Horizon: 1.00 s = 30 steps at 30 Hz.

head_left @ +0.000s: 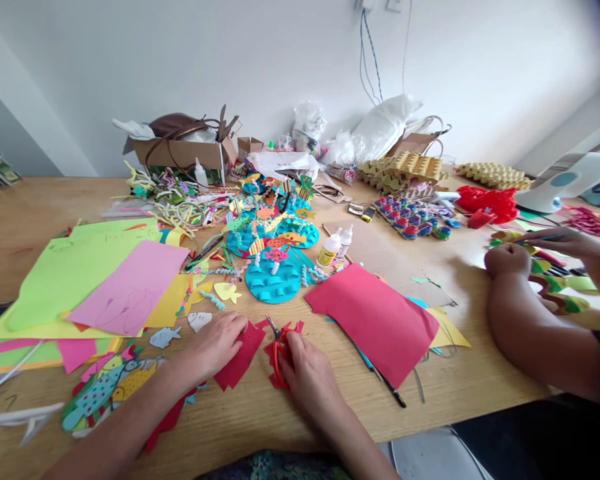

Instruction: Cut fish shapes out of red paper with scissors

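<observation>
My right hand [310,377] is closed round the red handles of a small pair of scissors [279,357], whose metal tips point away from me. Red paper scraps [269,352] lie under and around the blades. Bent fingers of my left hand [220,343] grip a small piece of red paper [243,360] at its left edge, just left of the scissors. Grey and white fish cut-outs [165,337] lie left of that hand. A pile of colourful paper fish [97,397] sits behind my left forearm, partly hidden. More red paper [167,423] shows beneath the forearm.
A large red sheet [375,320] lies to the right, over brushes. Glue bottles [329,248] stand behind it. Blue bases with fish [273,280] fill the middle. Coloured sheets [45,280] cover the left. Another person's hands [510,260] work at the right with painted egg-carton pieces [555,293].
</observation>
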### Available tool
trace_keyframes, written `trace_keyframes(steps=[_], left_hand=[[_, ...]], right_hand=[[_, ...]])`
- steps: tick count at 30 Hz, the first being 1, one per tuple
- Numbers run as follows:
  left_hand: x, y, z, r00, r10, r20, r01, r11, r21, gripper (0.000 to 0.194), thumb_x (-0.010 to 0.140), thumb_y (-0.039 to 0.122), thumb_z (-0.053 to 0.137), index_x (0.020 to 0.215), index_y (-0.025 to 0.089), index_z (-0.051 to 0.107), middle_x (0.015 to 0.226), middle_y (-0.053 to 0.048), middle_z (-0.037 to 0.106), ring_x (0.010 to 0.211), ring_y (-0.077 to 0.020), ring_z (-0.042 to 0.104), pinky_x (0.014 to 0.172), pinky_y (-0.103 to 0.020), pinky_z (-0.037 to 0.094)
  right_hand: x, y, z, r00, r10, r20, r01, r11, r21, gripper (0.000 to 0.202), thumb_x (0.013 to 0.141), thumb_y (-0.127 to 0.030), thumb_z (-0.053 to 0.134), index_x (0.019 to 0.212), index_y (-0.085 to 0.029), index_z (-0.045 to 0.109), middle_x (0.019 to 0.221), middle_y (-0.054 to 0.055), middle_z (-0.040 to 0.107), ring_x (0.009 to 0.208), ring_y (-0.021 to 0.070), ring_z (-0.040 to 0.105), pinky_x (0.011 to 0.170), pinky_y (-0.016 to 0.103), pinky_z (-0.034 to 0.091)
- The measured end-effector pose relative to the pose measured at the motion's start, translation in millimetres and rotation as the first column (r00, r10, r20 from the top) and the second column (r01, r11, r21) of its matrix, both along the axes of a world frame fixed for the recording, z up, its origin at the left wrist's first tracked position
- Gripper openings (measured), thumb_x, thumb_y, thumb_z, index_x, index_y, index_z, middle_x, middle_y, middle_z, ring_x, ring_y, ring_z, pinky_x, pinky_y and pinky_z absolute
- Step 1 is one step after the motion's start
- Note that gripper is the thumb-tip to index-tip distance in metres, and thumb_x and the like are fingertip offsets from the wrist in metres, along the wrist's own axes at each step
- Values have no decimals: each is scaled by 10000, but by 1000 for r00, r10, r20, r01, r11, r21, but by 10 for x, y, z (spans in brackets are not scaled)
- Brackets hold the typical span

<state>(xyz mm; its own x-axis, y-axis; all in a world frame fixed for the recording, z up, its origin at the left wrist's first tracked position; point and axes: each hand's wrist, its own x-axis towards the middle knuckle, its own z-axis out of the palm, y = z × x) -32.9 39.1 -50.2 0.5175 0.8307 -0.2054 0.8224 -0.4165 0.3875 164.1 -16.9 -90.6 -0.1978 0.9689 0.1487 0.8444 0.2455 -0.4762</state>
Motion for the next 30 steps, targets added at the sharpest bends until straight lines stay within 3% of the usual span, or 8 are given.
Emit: trace_keyframes(steps=[6, 10, 19, 30], left_hand=[[-37, -32, -3, 1000, 13, -1, -13, 1000, -12, 398, 755, 152, 474, 1146, 190, 542, 1195, -112, 565, 1108, -262, 522, 928, -397, 420], [18, -63, 15, 1000, -8, -11, 8, 1000, -22, 426, 702, 178, 541, 1127, 187, 575, 1160, -109, 578, 1125, -270, 496, 965, -389, 389], [78, 18, 3, 1000, 9, -28, -10, 1000, -30, 510, 664, 157, 524, 1173, 169, 560, 1224, -124, 573, 1171, -268, 486, 992, -386, 382], [51, 69, -49, 1000, 22, 20, -21, 999, -36, 449, 678, 126, 494, 1116, 197, 566, 1183, -96, 604, 1135, -234, 516, 973, -356, 397]], right_hand=[[88, 46, 122, 993, -95, -64, 94, 995, -16, 90, 746, -146, 487, 826, -178, 515, 710, 45, 641, 635, 186, 604, 534, 235, 368], [36, 126, 171, 983, -97, -159, 87, 994, -71, 23, 746, -183, 466, 746, -196, 485, 652, 28, 617, 573, 175, 567, 506, 238, 337], [-64, 159, -13, 949, -110, -294, 120, 993, 15, 51, 755, -168, 440, 723, -196, 468, 652, 38, 614, 583, 175, 567, 526, 235, 368], [-86, 145, -59, 931, -126, -343, 147, 988, 36, 64, 751, -145, 462, 723, -196, 490, 629, 30, 621, 547, 163, 561, 506, 225, 370]])
